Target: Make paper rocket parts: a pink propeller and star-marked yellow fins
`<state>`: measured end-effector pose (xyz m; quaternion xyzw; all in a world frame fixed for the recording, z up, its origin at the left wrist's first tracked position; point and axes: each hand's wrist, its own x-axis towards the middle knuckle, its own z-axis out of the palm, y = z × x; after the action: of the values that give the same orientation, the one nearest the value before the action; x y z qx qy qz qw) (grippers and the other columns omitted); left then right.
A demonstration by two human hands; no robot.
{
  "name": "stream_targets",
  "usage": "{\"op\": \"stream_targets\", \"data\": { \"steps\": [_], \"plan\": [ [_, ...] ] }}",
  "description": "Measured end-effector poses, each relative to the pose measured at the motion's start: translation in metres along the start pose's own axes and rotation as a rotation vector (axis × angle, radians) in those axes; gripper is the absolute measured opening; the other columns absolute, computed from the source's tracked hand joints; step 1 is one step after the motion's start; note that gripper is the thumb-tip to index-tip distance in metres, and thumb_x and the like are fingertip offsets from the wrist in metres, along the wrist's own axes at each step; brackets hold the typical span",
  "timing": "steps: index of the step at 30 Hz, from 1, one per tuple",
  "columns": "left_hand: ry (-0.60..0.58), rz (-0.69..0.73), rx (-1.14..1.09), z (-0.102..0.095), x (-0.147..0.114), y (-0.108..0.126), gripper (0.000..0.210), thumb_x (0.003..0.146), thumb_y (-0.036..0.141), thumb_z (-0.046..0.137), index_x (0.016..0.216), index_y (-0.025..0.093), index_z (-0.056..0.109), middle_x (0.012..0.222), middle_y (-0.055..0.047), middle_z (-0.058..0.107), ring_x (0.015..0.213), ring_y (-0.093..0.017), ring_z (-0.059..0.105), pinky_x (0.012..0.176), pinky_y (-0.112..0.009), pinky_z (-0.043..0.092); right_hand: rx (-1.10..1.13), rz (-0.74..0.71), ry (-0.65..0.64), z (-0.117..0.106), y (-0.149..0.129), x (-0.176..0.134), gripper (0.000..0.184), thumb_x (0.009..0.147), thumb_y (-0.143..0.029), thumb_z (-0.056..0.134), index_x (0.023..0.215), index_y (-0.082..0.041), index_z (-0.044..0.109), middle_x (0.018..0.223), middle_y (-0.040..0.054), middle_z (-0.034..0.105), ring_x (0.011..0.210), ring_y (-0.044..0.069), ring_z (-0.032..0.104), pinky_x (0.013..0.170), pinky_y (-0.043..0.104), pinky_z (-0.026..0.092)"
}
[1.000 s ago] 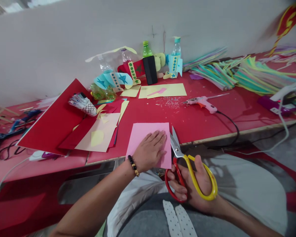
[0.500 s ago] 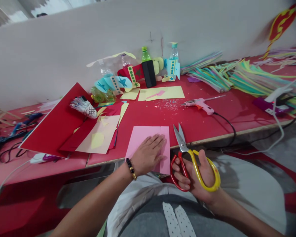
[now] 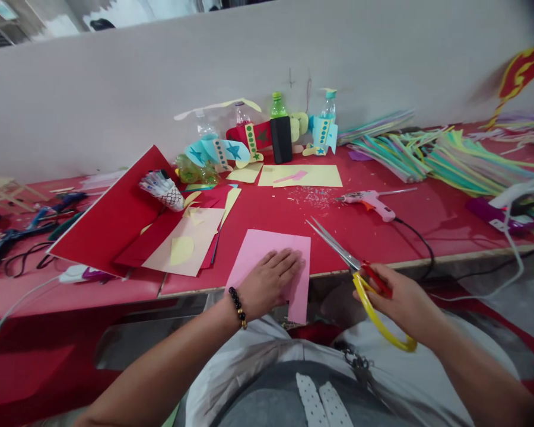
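A pink sheet of paper lies at the front edge of the red table, one strip of it hanging over the edge. My left hand rests flat on the sheet with its fingers stretched out. To the right of the paper, my right hand is closed around the handles of a pair of scissors, one handle red and one yellow. The blades are slightly parted and point up and left over the table, apart from the paper.
A pink glue gun lies behind the scissors, its cord running off the front edge. Paper-decorated bottles and a black box stand along the wall. Leaning red board and paper sheets are left; coloured strips are right.
The scissors have turned in my right hand, which has moved to the right; their blades now tilt further left. My left hand stays flat on the pink paper. The view has shifted slightly.
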<state>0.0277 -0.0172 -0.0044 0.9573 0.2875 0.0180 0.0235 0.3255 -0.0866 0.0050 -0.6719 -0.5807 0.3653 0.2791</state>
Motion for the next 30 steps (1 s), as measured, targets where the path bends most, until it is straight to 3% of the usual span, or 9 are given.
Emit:
{"op": "stream_targets", "data": {
  "steps": [3,6,14,17,19,22,24,28,30],
  "plan": [
    [0.038,-0.027,-0.009,0.003,0.002,0.000,0.065,0.090,0.029,0.056,0.150,0.019,0.031,0.158,-0.006,0.029,0.145,-0.023,0.025,0.119,-0.042,0.021,-0.361,-0.095,0.091,-0.005,-0.008,0.024,0.037,0.072,-0.048,0.070,0.096,-0.022,0.059,0.072,0.0025,0.064,0.066,0.021,0.058,0.059,0.031,0.039],
    [0.083,-0.036,-0.031,0.006,0.001,-0.004,0.055,0.094,0.026,0.051,0.147,0.021,0.038,0.154,-0.005,0.037,0.143,-0.020,0.030,0.117,-0.040,0.025,-0.557,-0.129,0.135,-0.005,-0.015,0.050,0.039,0.075,-0.051,0.065,0.099,-0.021,0.058,0.085,0.0074,0.069,0.080,0.027,0.065,0.064,0.033,0.041],
    [0.184,-0.007,-0.096,0.008,-0.011,-0.010,0.041,0.097,0.025,0.049,0.137,0.020,0.050,0.145,-0.004,0.050,0.139,-0.019,0.039,0.117,-0.038,0.031,-0.752,-0.140,0.178,0.000,-0.024,0.104,0.056,0.080,-0.053,0.060,0.116,-0.011,0.059,0.109,0.0206,0.068,0.100,0.036,0.065,0.077,0.042,0.048],
    [0.196,-0.001,-0.110,0.007,-0.011,-0.010,0.038,0.099,0.025,0.045,0.135,0.020,0.052,0.143,-0.005,0.053,0.137,-0.019,0.042,0.116,-0.039,0.032,-0.788,-0.303,0.248,0.003,-0.035,0.100,0.051,0.081,-0.044,0.061,0.116,-0.008,0.061,0.112,0.0230,0.066,0.109,0.038,0.060,0.088,0.049,0.048],
    [0.189,-0.001,-0.117,0.006,-0.010,-0.010,0.038,0.098,0.023,0.045,0.136,0.019,0.051,0.144,-0.005,0.051,0.138,-0.020,0.041,0.116,-0.039,0.032,-0.757,-0.509,0.248,0.010,-0.044,0.087,0.048,0.082,-0.034,0.061,0.123,-0.009,0.058,0.123,0.0220,0.062,0.119,0.036,0.055,0.098,0.050,0.045],
    [0.142,-0.014,-0.116,0.004,-0.009,-0.010,0.046,0.095,0.024,0.051,0.140,0.018,0.047,0.148,-0.007,0.046,0.140,-0.022,0.037,0.118,-0.040,0.028,-0.659,-0.821,-0.094,0.031,-0.051,0.062,0.061,0.080,-0.026,0.063,0.139,-0.018,0.047,0.145,0.0128,0.050,0.134,0.028,0.045,0.109,0.045,0.039],
    [0.085,-0.020,-0.099,0.003,-0.011,-0.009,0.061,0.089,0.031,0.061,0.144,0.016,0.041,0.152,-0.009,0.040,0.144,-0.025,0.030,0.119,-0.043,0.022,-0.686,-0.862,-0.196,0.049,-0.050,0.048,0.078,0.075,-0.024,0.069,0.146,-0.021,0.038,0.152,0.0105,0.042,0.139,0.029,0.038,0.111,0.050,0.036],
    [-0.020,-0.054,-0.020,-0.001,-0.019,-0.005,0.105,0.069,0.039,0.080,0.153,0.020,0.021,0.159,-0.007,0.024,0.148,-0.032,0.012,0.119,-0.055,0.011,-0.714,-0.852,-0.088,0.079,-0.039,0.038,0.068,0.080,-0.019,0.063,0.145,-0.016,0.041,0.148,0.0140,0.047,0.138,0.030,0.041,0.110,0.054,0.035],
    [-0.039,-0.074,0.018,-0.003,-0.027,-0.001,0.111,0.069,0.033,0.081,0.155,0.028,0.012,0.162,-0.003,0.016,0.148,-0.033,0.011,0.118,-0.059,0.009,-0.701,-0.865,-0.015,0.086,-0.034,0.039,0.057,0.085,-0.019,0.057,0.141,-0.014,0.047,0.145,0.0143,0.051,0.136,0.030,0.044,0.110,0.053,0.035]
  ]
}}
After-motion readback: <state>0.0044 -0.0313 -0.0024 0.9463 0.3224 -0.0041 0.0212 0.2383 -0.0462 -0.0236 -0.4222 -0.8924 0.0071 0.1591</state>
